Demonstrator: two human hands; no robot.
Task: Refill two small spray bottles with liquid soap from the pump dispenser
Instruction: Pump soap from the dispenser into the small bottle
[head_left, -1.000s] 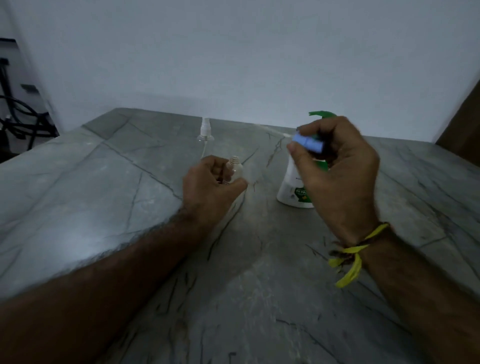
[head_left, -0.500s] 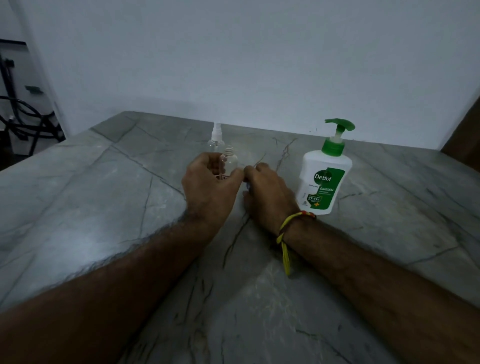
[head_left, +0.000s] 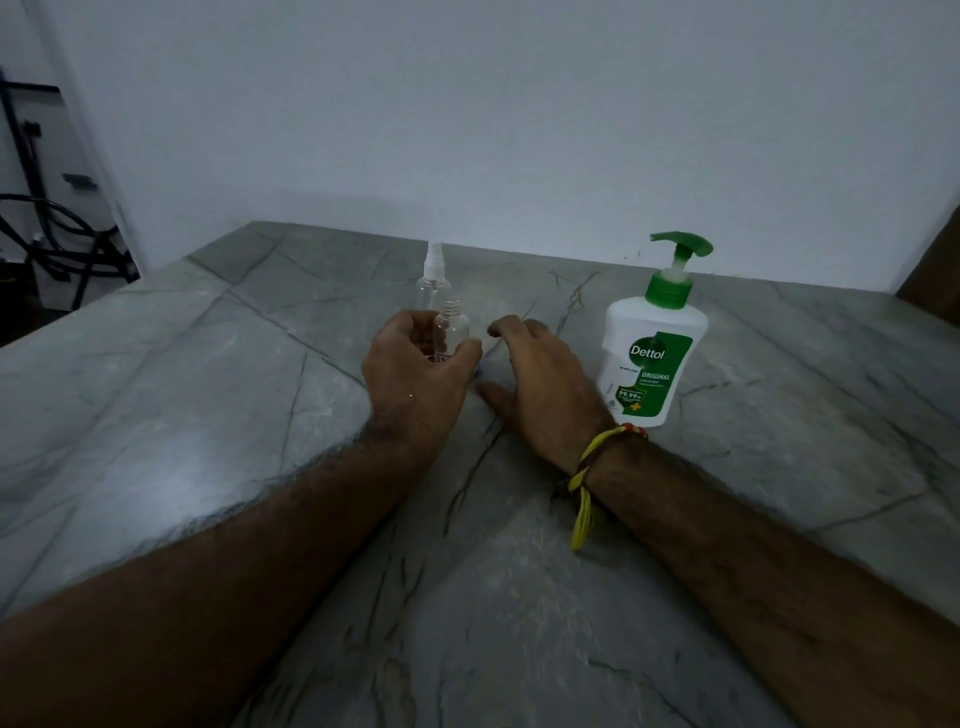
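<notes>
The left hand (head_left: 415, 374) grips an uncapped clear spray bottle (head_left: 453, 328) upright on the surface (head_left: 208, 395) toward its far edge; a second, still capped spray bottle (head_left: 432, 275) stands just behind, and the right hand (head_left: 540, 379) rests beside with fingers loosely spread, apparently holding nothing, though something bluish under its fingertips cannot be identified. The pump dispenser (head_left: 652, 353) stands upright near the right hand. Judgement: the small bottles are light, thin-walled, smooth and tip-prone, best held round the body below the shoulder; the dispenser is heavier, steadied at its waist while the head is pressed.
</notes>
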